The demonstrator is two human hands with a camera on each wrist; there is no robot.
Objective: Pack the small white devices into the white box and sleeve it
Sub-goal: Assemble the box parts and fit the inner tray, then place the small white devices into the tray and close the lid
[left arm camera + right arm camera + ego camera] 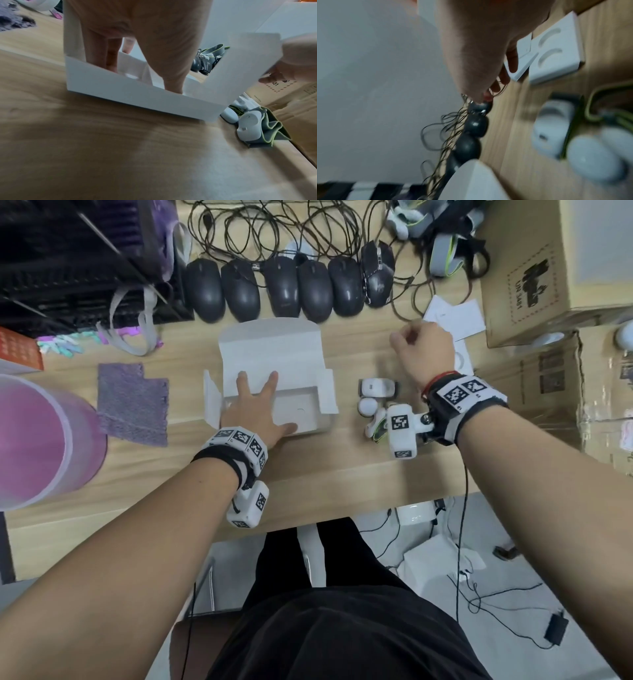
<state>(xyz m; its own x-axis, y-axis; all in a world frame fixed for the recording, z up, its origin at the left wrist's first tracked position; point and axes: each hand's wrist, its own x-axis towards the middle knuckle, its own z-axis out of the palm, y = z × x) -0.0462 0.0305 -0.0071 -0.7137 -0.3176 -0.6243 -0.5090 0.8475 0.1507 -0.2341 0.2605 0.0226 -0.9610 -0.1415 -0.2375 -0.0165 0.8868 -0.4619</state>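
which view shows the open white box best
The head view: the whole white box shows from above, lid and side flaps open, the left hand resting flat inside it. The left wrist view shows only its near wall and one flap up close. The right wrist view catches just a blurred white corner.

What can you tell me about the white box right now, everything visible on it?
The white box looks like thin matte cardboard, a shallow tray with its lid flap folded back flat toward the row of mice and two side flaps standing up. It sits open on the wooden table, left of the small white devices, apart from them. The left hand rests inside with fingers spread straight against the tray and lid. No device shows inside.
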